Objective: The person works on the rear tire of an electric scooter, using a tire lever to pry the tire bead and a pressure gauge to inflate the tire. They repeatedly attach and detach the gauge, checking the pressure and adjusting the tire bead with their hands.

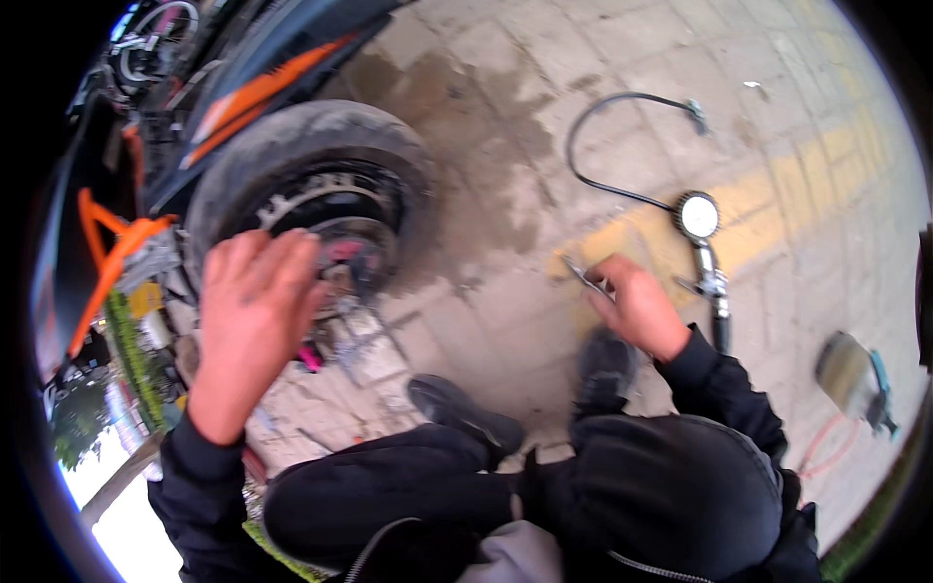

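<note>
On the left stands a vehicle's wheel with a worn black tyre point(321, 121) and a dark hub point(358, 236). My left hand point(258, 306) is in front of its lower left part, fingers stretched and slightly apart, with nothing seen in them; whether it touches the wheel I cannot tell. Part of the hub is hidden behind it. Away to the right, my right hand point(639, 306) is closed around a thin silver metal tool point(583, 276), its narrow end pointing up and left above the paving. The tool's exact kind is too small to make out.
A tyre inflator gauge point(698, 216) with a black hose point(571, 146) lies on the paving right of my right hand. Farther right is a grey and teal device point(855, 377) with a reddish cord. Orange and black bodywork point(262, 92) overhangs the wheel. My shoes point(466, 413) are below.
</note>
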Tool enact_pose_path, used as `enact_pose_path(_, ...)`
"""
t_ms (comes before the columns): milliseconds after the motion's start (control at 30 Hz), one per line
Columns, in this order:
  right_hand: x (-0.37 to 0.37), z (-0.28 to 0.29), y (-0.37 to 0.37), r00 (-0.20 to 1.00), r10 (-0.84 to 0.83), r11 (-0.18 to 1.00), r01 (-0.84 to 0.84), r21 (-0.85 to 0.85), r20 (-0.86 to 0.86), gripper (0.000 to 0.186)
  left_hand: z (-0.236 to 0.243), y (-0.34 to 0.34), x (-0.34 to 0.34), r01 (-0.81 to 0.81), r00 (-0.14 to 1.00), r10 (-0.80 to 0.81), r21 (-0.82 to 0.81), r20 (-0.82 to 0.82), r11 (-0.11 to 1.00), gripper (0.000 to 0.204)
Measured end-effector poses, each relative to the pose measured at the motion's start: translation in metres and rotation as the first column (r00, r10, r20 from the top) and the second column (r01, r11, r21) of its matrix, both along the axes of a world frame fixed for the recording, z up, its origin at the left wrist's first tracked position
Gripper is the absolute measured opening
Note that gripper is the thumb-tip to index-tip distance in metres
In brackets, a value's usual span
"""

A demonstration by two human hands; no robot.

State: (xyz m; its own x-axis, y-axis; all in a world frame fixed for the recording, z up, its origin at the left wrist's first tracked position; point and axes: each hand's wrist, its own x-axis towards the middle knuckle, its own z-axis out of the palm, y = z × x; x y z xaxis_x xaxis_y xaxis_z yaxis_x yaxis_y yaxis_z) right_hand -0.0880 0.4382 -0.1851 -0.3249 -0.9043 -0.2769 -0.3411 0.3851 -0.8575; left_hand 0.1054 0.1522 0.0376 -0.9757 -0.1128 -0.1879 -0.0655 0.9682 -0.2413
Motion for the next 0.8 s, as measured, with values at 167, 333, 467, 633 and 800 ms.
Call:
enact_pose_path(167,-0.016,-0.058,0.082,0.918,-0.143,0.957,0.223,0.183,-0.371,0.011,-0.030,-0.005,0.021,-0.067,0.961,0.109,0.166,-0.254,0.984,0.036)
enact_pose_path(333,-0.001,-0.068,0.099,0.872,-0.190,0.939,0.296,0.176,-0.452,0.013,-0.052,-0.018,0.024,-0.118,0.907,0.220,0.284,-0.359,0.952,0.028)
enact_pose_path(467,0.003,-0.068,0.109,0.768,-0.290,0.902,0.419,0.104,-0.571,0.015,-0.042,-0.031,0.051,-0.201,0.924,0.252,0.198,-0.286,0.959,0.030)
enact_pose_path(633,0.015,-0.065,0.100,0.829,-0.245,0.942,0.325,0.078,-0.502,0.015,-0.041,-0.007,0.018,-0.063,0.954,0.064,0.014,-0.294,0.998,0.046)
enact_pose_path(800,0.043,-0.074,0.012,0.830,0.127,0.983,-0.180,-0.045,-0.544,0.022,-0.043,-0.011,0.032,-0.068,0.944,0.103,0.122,-0.314,0.990,0.041)
